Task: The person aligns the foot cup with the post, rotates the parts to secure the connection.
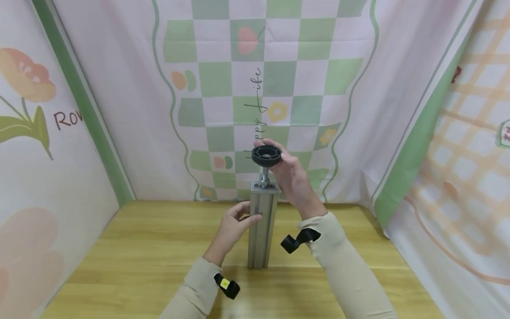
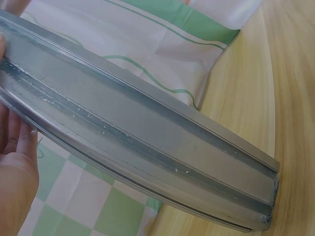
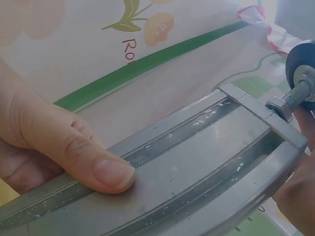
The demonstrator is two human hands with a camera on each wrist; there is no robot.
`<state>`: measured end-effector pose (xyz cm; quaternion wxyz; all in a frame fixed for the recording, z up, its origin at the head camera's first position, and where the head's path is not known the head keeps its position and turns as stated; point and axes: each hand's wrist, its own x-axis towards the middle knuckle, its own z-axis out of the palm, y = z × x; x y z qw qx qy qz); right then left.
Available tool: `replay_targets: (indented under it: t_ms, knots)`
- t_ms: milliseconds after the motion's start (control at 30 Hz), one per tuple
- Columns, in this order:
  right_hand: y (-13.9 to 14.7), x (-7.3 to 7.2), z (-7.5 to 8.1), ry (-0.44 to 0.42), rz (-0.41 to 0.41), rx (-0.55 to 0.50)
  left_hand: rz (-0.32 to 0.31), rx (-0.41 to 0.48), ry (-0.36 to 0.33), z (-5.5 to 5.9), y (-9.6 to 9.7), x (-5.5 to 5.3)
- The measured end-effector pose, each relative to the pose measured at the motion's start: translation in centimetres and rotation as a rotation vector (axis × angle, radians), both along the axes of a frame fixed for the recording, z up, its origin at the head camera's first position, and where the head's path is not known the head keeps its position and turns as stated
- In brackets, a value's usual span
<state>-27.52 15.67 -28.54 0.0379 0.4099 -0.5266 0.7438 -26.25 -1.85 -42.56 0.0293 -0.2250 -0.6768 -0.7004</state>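
Observation:
An aluminium extrusion profile (image 1: 260,235) stands upright on the table, with a flat end plate (image 1: 264,190) screwed to its top. Rising from that plate is the threaded stem of a levelling foot (image 1: 266,162), whose round black base faces up. My left hand (image 1: 235,223) grips the profile's upper part, the thumb lying across the near face, as the right wrist view shows with the left hand (image 3: 64,137). My right hand (image 1: 295,181) holds the black base by its rim from behind and the right. A hex nut (image 3: 279,107) sits on the stem against the plate.
The wooden table (image 1: 139,257) reaches back to a hanging checked cloth (image 1: 215,79). Printed cloths hang at the left (image 1: 28,177) and right (image 1: 458,186). Black wrist mounts (image 1: 292,243) stick out from both sleeves.

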Motion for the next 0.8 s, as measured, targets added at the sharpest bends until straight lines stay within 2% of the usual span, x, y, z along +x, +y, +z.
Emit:
replay_targets:
  t_ms: [233,433,633,800]
  knots:
    - [0.0,0.0,0.0,-0.007,-0.014,-0.009,-0.004,0.004,0.002,0.0,0.1,-0.1]
    - [0.0,0.1,0.1,-0.005,-0.058,0.015,-0.005,0.024,0.005,0.1,0.1,-0.1]
    - [0.2,0.5,0.0,0.036,-0.151,0.033,-0.001,0.025,0.006,0.0,0.1,-0.1]
    - [0.4,1.2,-0.1,0.040,-0.275,0.110,0.002,0.011,0.003,0.0,0.0,-0.1]
